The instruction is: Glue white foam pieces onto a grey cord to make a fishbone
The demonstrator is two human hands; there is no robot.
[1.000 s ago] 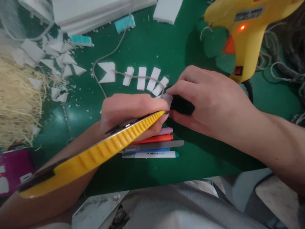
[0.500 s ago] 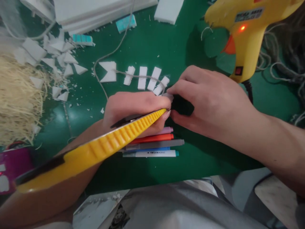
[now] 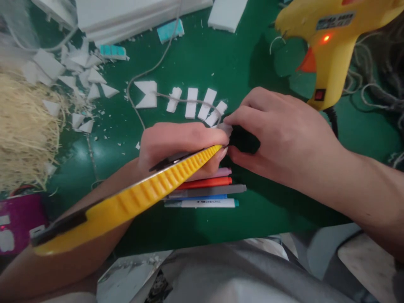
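A yellow ribbed tool with a dark edge, perhaps a utility knife (image 3: 135, 195), is gripped in my left hand (image 3: 186, 145), its narrow end near my fingertips. Fingers of my right hand (image 3: 268, 130) pinch toward the same spot, around a small pale piece (image 3: 226, 129) that is mostly hidden. A grey cord (image 3: 164, 97) runs over a notched white foam piece (image 3: 147, 94) and several small white foam strips (image 3: 191, 103), arriving at my fingertips. Capped markers (image 3: 208, 203) lie just below my left hand, partly covered by it.
On the right lies a yellow glue gun (image 3: 334, 50) with a lit red light and tangled cords. Foam scraps (image 3: 47, 65), straw-like shreds (image 3: 27, 130) and a purple box (image 3: 22, 223) are at the left. White foam blocks (image 3: 142, 19) stand at the back of the green table (image 3: 252, 219).
The whole view has shifted slightly, with objects appearing a little further right. Both hands keep nearly the same pose around the small piece.
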